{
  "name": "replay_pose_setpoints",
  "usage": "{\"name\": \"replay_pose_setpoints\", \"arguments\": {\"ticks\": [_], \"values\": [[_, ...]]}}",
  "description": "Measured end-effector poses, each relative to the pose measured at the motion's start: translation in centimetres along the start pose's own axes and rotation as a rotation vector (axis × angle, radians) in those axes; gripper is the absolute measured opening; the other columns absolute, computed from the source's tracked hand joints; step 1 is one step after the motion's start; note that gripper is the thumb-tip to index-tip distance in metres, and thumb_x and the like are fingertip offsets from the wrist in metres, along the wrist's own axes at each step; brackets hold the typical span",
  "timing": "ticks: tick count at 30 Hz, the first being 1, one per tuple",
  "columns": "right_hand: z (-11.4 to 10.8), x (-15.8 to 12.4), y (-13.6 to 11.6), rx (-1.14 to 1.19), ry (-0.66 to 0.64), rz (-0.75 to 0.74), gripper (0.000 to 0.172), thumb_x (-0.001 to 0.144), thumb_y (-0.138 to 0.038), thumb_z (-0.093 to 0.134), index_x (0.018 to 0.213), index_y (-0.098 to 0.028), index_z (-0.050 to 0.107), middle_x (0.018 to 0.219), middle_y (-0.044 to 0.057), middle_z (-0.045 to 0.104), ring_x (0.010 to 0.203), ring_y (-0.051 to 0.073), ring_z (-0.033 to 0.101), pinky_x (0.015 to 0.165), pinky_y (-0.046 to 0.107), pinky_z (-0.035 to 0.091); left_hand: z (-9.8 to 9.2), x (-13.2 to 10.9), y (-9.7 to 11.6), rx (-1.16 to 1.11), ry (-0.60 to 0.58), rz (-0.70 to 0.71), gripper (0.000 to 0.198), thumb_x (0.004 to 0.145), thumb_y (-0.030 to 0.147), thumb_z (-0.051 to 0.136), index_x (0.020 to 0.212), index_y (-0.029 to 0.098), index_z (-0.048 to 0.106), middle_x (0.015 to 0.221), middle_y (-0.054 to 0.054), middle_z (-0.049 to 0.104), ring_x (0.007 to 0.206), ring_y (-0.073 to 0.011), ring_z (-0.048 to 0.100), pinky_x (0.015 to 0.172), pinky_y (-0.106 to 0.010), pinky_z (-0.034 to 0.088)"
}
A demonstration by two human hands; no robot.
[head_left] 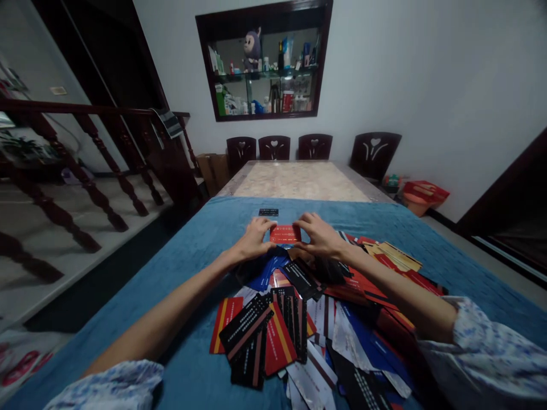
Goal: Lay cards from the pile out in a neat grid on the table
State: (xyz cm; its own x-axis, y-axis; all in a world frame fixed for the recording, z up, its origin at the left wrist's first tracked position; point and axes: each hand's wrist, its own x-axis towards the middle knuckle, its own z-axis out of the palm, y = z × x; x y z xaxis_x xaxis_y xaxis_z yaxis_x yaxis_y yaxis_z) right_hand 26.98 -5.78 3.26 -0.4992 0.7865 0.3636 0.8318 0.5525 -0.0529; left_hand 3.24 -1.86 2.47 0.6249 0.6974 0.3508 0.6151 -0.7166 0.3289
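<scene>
Between my two hands a red card (pixel 285 233) with pale print is held up by its short ends. My left hand (pixel 255 238) pinches its left end with thumb and fingers. At the right end, my right hand (pixel 317 236) grips it the same way. Just beyond, a black card (pixel 268 212) lies alone on the blue cloth (pixel 188 250). Below and to the right of my hands spreads a loose heap of cards: black cards (pixel 245 327), red ones with a yellow stripe (pixel 280 341), white ones (pixel 314 376), blue ones (pixel 363 336) and gold ones (pixel 397 256).
The bare far end of the table (pixel 294 179) shows a marbled top. Dark wooden chairs (pixel 273 148) stand behind it, one more (pixel 374 154) at the right. A wooden railing (pixel 102 154) runs along the left. A cardboard box (pixel 213 172) sits near the far left corner.
</scene>
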Motion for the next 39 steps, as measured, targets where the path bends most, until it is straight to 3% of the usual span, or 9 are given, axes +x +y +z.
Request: {"name": "replay_pose_setpoints", "arguments": {"ticks": [8,12,20,39], "values": [[1.1,1.6,3.3,-0.003,-0.120,0.093,0.022,0.080,-0.035,0.071,0.095,-0.019,0.067,0.110,0.012,0.059,0.102,0.027,0.052,0.089,0.037,0.044,1.8,4.5,-0.8,0.101,-0.131,-0.113,0.050,0.072,0.027,0.077,0.120,0.022,0.062,0.126,-0.009,0.059,0.122,-0.0308,0.044,0.102,-0.048,0.040],[2.2,2.6,4.3,-0.032,-0.181,0.178,0.025,0.079,-0.034,0.074,0.097,-0.018,0.068,0.114,0.013,0.059,0.106,0.028,0.052,0.090,0.036,0.044,2.8,5.8,-1.4,0.135,-0.183,-0.161,0.051,0.073,0.028,0.076,0.122,0.024,0.062,0.129,-0.008,0.058,0.126,-0.0313,0.041,0.102,-0.046,0.039],[3.9,3.9,5.9,-0.033,-0.269,0.226,0.028,0.080,-0.036,0.072,0.101,-0.017,0.069,0.118,0.014,0.060,0.110,0.030,0.052,0.089,0.034,0.043,3.7,7.5,-2.7,0.147,-0.278,-0.219,0.056,0.073,0.030,0.074,0.128,0.025,0.059,0.135,-0.006,0.057,0.131,-0.0310,0.036,0.103,-0.045,0.038],[6.1,4.6,8.8,-0.018,-0.269,0.234,0.036,0.082,-0.043,0.071,0.108,-0.019,0.069,0.115,0.012,0.062,0.107,0.027,0.055,0.087,0.031,0.042,4.9,10.2,-3.7,0.215,-0.399,-0.246,0.048,0.074,0.034,0.068,0.121,0.028,0.060,0.132,-0.004,0.054,0.131,-0.0294,0.035,0.101,-0.042,0.037]]}}
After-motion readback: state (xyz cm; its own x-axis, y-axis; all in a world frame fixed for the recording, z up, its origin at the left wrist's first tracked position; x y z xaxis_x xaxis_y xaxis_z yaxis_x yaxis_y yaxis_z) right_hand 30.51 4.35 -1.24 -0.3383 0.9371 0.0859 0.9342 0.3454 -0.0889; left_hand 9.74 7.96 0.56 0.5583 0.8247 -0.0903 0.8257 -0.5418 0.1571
